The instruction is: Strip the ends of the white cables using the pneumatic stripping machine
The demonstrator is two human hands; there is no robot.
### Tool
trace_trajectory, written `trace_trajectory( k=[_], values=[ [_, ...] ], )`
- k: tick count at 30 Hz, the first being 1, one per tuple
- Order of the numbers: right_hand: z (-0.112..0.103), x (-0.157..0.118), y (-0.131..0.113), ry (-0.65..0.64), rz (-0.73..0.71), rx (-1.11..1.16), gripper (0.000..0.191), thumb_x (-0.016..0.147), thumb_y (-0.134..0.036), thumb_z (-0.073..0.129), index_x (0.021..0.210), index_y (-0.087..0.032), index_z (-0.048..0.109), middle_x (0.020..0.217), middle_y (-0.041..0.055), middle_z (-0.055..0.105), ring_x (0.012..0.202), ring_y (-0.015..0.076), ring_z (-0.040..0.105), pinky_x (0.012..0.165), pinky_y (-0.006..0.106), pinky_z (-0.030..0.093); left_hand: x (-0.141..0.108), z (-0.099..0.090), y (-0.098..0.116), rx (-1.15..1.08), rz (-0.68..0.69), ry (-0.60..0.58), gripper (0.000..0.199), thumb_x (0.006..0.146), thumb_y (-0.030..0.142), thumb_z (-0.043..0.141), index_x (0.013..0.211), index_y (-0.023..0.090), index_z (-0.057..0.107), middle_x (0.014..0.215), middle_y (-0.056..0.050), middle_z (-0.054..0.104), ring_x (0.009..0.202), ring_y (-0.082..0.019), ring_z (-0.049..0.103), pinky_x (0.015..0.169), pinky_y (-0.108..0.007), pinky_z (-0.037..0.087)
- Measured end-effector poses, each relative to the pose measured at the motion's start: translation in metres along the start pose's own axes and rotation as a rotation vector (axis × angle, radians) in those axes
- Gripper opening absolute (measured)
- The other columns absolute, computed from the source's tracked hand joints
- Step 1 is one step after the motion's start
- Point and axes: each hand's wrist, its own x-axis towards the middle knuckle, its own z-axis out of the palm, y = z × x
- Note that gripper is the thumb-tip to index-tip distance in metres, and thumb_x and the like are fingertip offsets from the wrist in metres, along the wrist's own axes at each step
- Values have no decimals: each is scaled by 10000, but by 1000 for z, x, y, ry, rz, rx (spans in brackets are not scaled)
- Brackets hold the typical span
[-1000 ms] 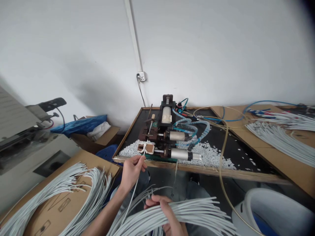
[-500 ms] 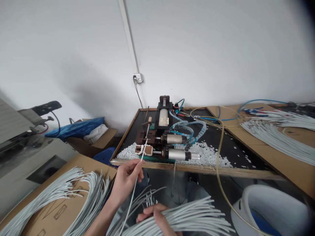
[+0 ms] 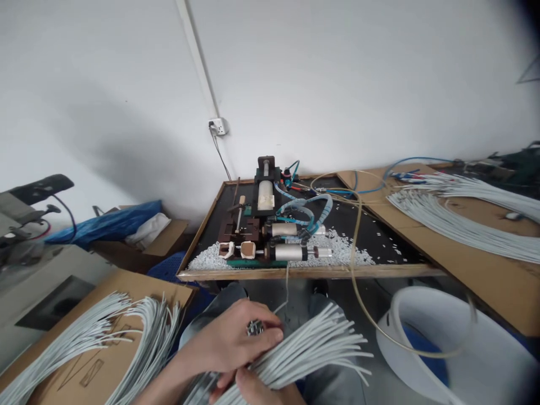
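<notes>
My left hand (image 3: 236, 337) is closed low in front of me, just over the other hand. Between its fingers the cut ends of a small bunch of wires (image 3: 254, 327) poke out. Below it, my right hand (image 3: 257, 392), partly cut off by the lower edge, is wrapped round a thick bundle of white wires (image 3: 312, 349) whose ends fan out to the right. Beyond the hands stands a pneumatic wire-stripping machine (image 3: 265, 225); its two brown-and-white clamp pads (image 3: 247, 250) are apart, with no wire between them.
White stripped bits (image 3: 346, 247) litter the wood-edged black tray (image 3: 392, 271). At lower right stands a white bucket (image 3: 392, 332), with a yellowish hose (image 3: 358, 281) looping across it. Wire bundles lie on cardboard at left (image 3: 145, 332) and right (image 3: 442, 219).
My left hand has drawn a single wire back from the machine and come down beside my right hand. The clamp pads have moved apart. The view has shifted slightly right.
</notes>
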Motion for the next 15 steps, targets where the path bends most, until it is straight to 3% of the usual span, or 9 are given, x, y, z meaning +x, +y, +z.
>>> trace_trajectory(
  k=[4, 9, 15],
  values=[
    [-1, -2, -7, -19, 89, 10, 520, 688, -628, 695, 898, -160, 777, 842, 80, 791, 901, 274, 731, 894, 376, 536, 1, 4, 0, 29, -31, -195, 284, 893, 364, 560, 724, 224, 741, 708, -26, 707, 685, -187, 651, 638, -251, 505],
    [1, -3, -27, -72, 96, -18, 431, 753, -531, 669, 971, -174, 776, 886, 48, 787, 989, 272, 708, 946, 347, 503, -5, 6, -13, 58, -26, -147, 208, 916, 350, 546, 908, 234, 718, 909, -49, 715, 855, -212, 645, 788, -302, 497],
    [6, -1, -30, -84, 1, -39, 351, 787, -431, 626, 995, -194, 778, 854, 36, 782, 892, 254, 718, 916, 332, 516, -8, 3, -16, 141, -130, -136, 201, 872, 420, 609, 945, 254, 696, 959, -32, 685, 925, -219, 610, 827, -281, 455]
  ],
)
